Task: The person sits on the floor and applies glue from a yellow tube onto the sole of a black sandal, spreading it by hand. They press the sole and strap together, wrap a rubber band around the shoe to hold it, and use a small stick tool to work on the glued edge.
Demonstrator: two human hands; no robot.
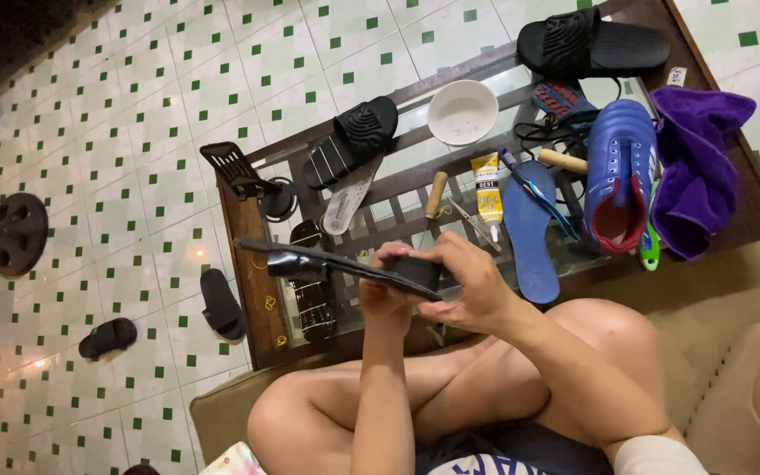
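Both hands, left hand (386, 295) and right hand (472, 286), grip one black sandal (345, 266).

Counter (749, 220): dark wood frame, glass top with slats beneath.
Far end: black slide sandal (591, 42), ribbed strap.
Centre far: white bowl (463, 112), upright.
Left of bowl: second black slide sandal (351, 141), resting on a pale insole (347, 197).
Middle: yellow glue tube (487, 186), small wooden handle (435, 194) just beside it to the left.
Right of tube: blue insole (530, 237), flat, a blue-handled tool (538, 195) lying across it.
Right: blue sports shoe (619, 174), red lining; purple cloth (699, 158) bunched against it.
Floor (134, 114): white tiles, green squares.
Floor, left near: two dark sandals (222, 304), apart.
Far left: black round weight plate (16, 234).
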